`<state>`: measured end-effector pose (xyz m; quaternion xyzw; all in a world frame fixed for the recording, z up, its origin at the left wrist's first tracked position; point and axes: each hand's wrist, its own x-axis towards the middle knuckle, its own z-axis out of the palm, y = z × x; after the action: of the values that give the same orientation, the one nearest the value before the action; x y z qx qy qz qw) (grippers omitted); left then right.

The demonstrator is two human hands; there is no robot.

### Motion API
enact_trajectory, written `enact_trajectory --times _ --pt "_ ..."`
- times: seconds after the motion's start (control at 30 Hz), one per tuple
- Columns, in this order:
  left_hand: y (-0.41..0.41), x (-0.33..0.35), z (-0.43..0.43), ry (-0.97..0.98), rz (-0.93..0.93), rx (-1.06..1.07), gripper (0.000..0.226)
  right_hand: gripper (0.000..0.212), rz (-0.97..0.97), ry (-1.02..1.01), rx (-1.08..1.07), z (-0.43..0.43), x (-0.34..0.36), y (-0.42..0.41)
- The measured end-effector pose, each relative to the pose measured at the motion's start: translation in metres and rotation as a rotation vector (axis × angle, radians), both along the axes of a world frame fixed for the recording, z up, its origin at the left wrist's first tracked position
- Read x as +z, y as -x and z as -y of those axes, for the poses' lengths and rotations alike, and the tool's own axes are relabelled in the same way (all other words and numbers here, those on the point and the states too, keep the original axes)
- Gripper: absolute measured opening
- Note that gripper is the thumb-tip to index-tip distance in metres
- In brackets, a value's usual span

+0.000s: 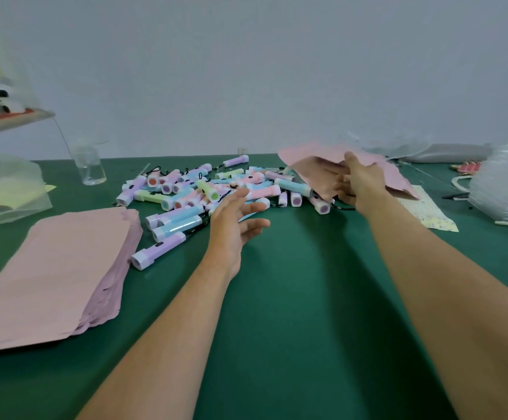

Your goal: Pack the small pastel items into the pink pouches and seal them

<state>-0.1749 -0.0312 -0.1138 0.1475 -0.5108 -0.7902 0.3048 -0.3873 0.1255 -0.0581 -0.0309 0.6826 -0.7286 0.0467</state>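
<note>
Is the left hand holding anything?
No, the left hand hovers by the pastel items with fingers spread and nothing in it.

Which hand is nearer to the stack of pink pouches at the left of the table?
Left. The left hand is open just right of the stack, by the pile of pastel items. The right hand is farther right, beyond the pile, holding a single pouch.

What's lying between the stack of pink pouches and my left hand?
In the head view, a few pastel items lie on the green table between the pouch stack and the left hand.
</note>
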Motion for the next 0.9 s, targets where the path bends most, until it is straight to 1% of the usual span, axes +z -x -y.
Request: enact_trajectory --times 0.13,0.2,0.27,0.3,0.4,0.47,0.5,0.53,0.6,0.67,0.73,0.77,0.83,0.9 --pt "-0.001 0.0 -0.001 -0.011 0.015 0.03 0.027 0.048 0.01 -0.195 0.081 0.001 -0.021 -0.012" --pt "-0.002 0.001 -0.001 -0.02 0.016 0.038 0.027 0.042 -0.019 -0.188 0.09 0.001 -0.032 -0.023" --pt "-0.003 0.002 -0.002 -0.015 0.023 0.044 0.027 0.038 -0.115 -0.205 0.074 0.002 -0.04 -0.035" --pt "-0.003 0.003 -0.003 -0.007 0.031 0.047 0.028 0.037 -0.192 -0.266 0.057 0.003 -0.043 -0.043" --pt "-0.008 0.006 -0.008 0.038 0.04 0.093 0.027 0.035 -0.433 -0.52 -0.026 0.008 -0.051 -0.067" --pt "-0.013 0.009 -0.011 0.123 0.009 0.179 0.025 0.021 -0.576 -0.785 -0.077 0.009 -0.053 -0.081" --pt "-0.016 0.012 -0.013 0.191 -0.003 0.239 0.024 0.018 -0.629 -0.937 -0.066 0.009 -0.054 -0.085" --pt "-0.019 0.016 -0.013 0.276 -0.005 0.312 0.025 0.028 -0.65 -1.076 -0.032 0.009 -0.056 -0.085" --pt "-0.029 0.029 -0.01 0.471 0.028 0.518 0.028 0.047 -0.6 -1.258 0.04 0.008 -0.058 -0.083" --pt "-0.04 0.043 0.005 0.642 0.155 0.769 0.031 0.052 -0.544 -1.33 0.044 0.01 -0.06 -0.083" --pt "-0.055 0.05 0.029 0.788 0.437 0.955 0.037 0.051 -0.534 -1.314 0.02 0.013 -0.061 -0.083" --pt "-0.062 0.05 0.042 0.826 0.609 0.982 0.042 0.054 -0.531 -1.302 0.025 0.014 -0.062 -0.083" --pt "-0.076 0.05 0.061 0.833 0.927 0.895 0.057 0.062 -0.492 -1.301 0.074 0.015 -0.062 -0.08" --pt "-0.087 0.048 0.074 0.809 1.181 0.75 0.073 0.064 -0.44 -1.323 0.111 0.015 -0.061 -0.077"
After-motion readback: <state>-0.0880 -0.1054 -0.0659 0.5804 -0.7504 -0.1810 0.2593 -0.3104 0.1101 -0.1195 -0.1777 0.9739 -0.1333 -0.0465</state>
